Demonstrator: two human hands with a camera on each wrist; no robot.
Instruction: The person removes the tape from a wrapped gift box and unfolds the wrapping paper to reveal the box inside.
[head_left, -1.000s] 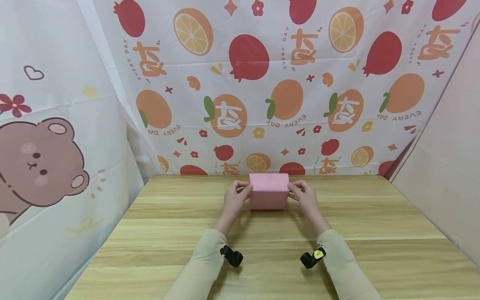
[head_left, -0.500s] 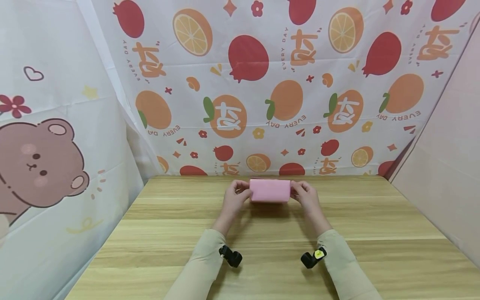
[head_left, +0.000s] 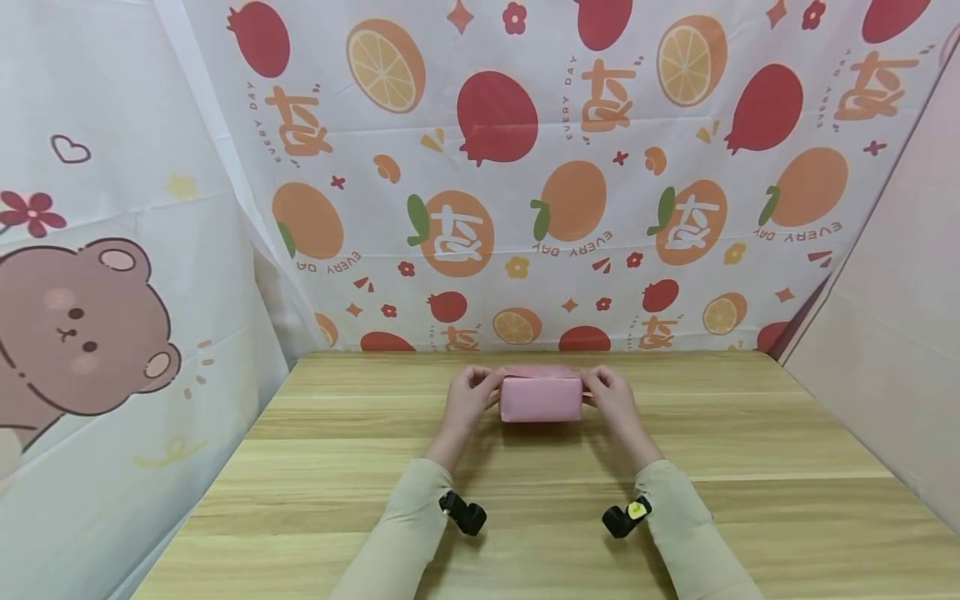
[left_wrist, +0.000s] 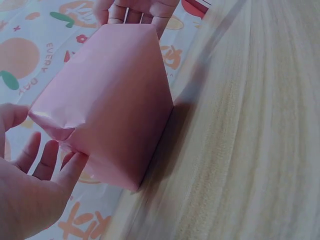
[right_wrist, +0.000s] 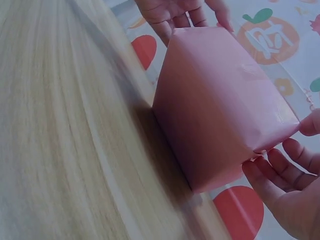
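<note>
A box wrapped in pink paper (head_left: pixel 541 400) is between both hands near the far edge of the table. A paper edge shows along its top in the head view, and its end in the left wrist view has creased folds. My left hand (head_left: pixel 467 402) holds the left end, thumb at the upper edge and fingers bent at the folded end. On the opposite end, my right hand (head_left: pixel 611 400) grips in a mirrored way, its thumb and fingertips at the corners. In the right wrist view the lower edge of the pink box (right_wrist: pixel 200 105) lies close over the wood.
The wood-grain table (head_left: pixel 540 517) reaches back to a fruit-print curtain (head_left: pixel 495 208). Another curtain with a bear (head_left: pixel 82 333) hangs at the left, and a pale curtain (head_left: pixel 885 350) is at the right. Small black cameras (head_left: pixel 463 513) sit at both sleeves.
The pink box has turned between my hands: its former top face has rolled toward me and now faces forward, and a paper edge has come up on top. Both hands stay at its ends.
</note>
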